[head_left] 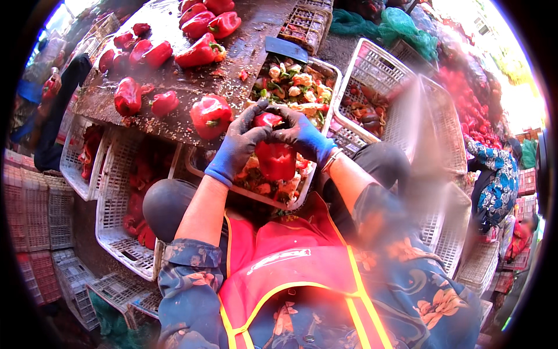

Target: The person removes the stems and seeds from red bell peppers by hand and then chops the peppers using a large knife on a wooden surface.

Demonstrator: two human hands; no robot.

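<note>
A red bell pepper (275,160) is between my two gloved hands, above a crate (333,87) of pepper scraps. My left hand (243,139) has its fingers curled against the pepper's left and upper side. From the other side, my right hand (302,135) closes on it, with the fingertips of both hands nearly meeting. More red flesh shows in the gap between the fingers; whether it is a separate piece I cannot tell. Pale cores, seeds and green stems (299,81) fill the crate below. Nearest to my left hand on the table lies another whole red pepper (211,116).
A wet, seed-strewn table (186,87) carries several red peppers. White crates holding red peppers (125,250) stand at my left, and another crate (372,64) with scraps is at the right. A flat dark plate (286,49) rests by the scrap crate. A person (494,180) is far right.
</note>
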